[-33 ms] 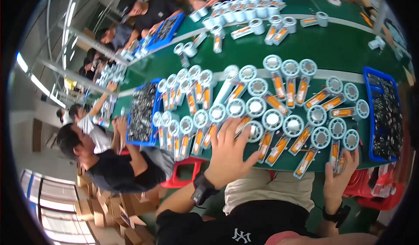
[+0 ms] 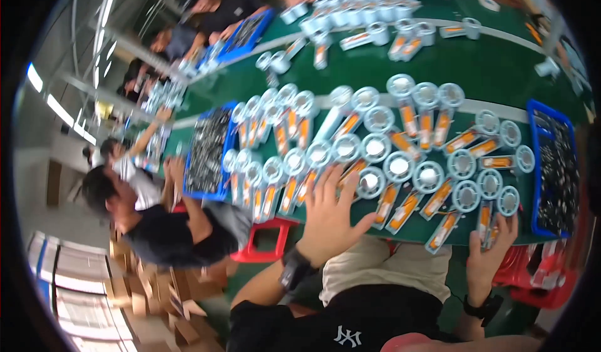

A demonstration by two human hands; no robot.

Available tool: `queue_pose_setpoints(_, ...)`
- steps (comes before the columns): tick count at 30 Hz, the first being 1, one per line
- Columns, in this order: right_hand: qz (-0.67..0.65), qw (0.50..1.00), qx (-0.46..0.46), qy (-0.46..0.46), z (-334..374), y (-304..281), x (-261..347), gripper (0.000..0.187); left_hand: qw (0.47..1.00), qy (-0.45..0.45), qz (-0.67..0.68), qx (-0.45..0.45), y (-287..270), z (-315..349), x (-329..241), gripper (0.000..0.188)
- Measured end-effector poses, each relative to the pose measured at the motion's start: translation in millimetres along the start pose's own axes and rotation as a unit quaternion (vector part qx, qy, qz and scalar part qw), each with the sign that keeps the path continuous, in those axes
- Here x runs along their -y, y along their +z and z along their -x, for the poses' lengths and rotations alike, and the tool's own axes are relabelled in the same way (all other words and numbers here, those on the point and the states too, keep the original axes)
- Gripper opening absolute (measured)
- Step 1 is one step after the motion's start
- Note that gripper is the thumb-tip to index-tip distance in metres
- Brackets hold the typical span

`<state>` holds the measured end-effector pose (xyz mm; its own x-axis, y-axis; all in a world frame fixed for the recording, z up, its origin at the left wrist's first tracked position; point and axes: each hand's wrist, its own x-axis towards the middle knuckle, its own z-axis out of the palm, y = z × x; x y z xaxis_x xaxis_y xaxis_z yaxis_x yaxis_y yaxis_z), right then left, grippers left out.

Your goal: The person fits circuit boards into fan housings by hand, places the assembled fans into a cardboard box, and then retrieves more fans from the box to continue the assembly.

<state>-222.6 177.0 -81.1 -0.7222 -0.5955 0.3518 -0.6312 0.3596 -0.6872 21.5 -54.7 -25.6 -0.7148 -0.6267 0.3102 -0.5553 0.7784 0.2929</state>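
Many light-blue housings, each with a round head and an orange cell in its handle, lie in rows on the green table. My left hand is spread open, palm down, fingertips at the near row by one round head. It grips nothing that I can see. At the near right, my right hand curls its thumb and fingers around the handle of a light-blue housing. Its fingers partly cover that handle. A neighbouring housing lies close beside it.
Blue trays of small dark parts stand at the right and left. More housings stand in a group across the table. A co-worker sits at the left beside a red stool; other people work farther back.
The whole view has shifted slightly, so the table and trays appear a little to the right. Both hands keep nearly the same places over the housings.
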Motion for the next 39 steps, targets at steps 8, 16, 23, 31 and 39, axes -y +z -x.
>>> queue_pose_setpoints(8,0.139,0.985,0.066,-0.076,-12,-19,-53,0.056,0.978,-0.102,0.011,-0.181,61,35,16,0.059)
queue_pose_setpoints(16,-0.215,0.903,0.117,-0.354,19,-5,7,0.014,0.899,-0.089,0.040,-0.428,70,99,31,0.050)
queue_pose_setpoints(23,-0.232,0.848,0.418,-0.227,85,79,-9,0.008,0.545,-0.702,-0.261,-0.377,111,478,107,0.051)
queue_pose_setpoints(31,-0.078,0.779,0.546,-0.299,92,185,4,0.007,0.256,-0.938,-0.007,-0.235,238,729,-44,0.047)
queue_pose_setpoints(39,-0.108,0.757,0.545,-0.345,114,233,46,0.005,0.310,-0.946,0.021,-0.096,196,647,-23,0.024)
